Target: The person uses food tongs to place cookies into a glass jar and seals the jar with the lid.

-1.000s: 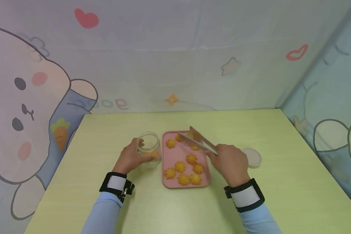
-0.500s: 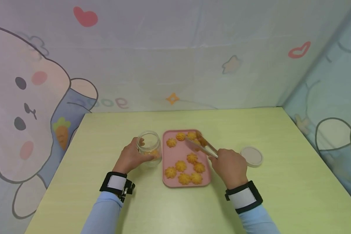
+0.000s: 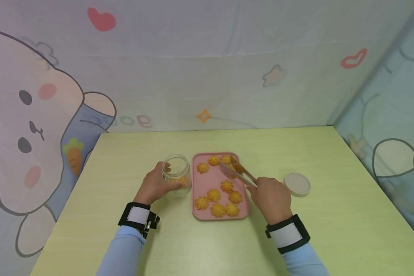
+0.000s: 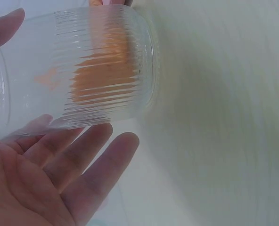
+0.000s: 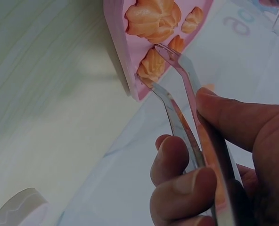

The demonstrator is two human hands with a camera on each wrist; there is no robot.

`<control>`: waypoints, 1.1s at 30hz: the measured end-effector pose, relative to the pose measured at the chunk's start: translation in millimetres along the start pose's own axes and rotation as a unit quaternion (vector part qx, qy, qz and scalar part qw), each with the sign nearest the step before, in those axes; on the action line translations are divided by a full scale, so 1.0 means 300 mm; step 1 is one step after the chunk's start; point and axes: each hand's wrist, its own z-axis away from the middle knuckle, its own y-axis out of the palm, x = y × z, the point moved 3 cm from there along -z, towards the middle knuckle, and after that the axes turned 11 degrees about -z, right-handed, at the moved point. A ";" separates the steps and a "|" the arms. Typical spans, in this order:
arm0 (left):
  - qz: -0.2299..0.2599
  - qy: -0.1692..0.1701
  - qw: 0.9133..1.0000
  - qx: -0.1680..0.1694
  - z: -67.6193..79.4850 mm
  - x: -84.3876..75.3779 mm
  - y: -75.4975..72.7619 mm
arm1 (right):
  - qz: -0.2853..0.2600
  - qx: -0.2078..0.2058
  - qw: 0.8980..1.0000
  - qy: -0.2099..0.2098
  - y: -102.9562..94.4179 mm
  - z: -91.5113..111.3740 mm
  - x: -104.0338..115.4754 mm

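Observation:
My left hand holds a clear glass jar around its side, thumb on one side and fingers on the other. Orange-yellow cookies show through its ribbed wall; the mouth is uncovered. To the right of the jar lies a pink tray with several flower-shaped piped cookies. Metal tongs are gripped in my right hand and reach over the tray's far right corner. In the right wrist view, their tips stand on either side of a ridged cookie; whether they press it cannot be told.
A round white lid lies on the light yellow-green table to the right of my right hand. Behind the table hangs a cloth backdrop with cartoon prints.
The tongs have moved down and slightly right into the tray's far right corner, and their tips have drawn closer together. My left hand and the jar have stayed in place.

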 end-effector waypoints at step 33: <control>-0.001 -0.002 1.000 -0.002 0.000 0.002 0.005 | -0.004 -0.045 0.998 -0.036 0.020 0.005 -0.025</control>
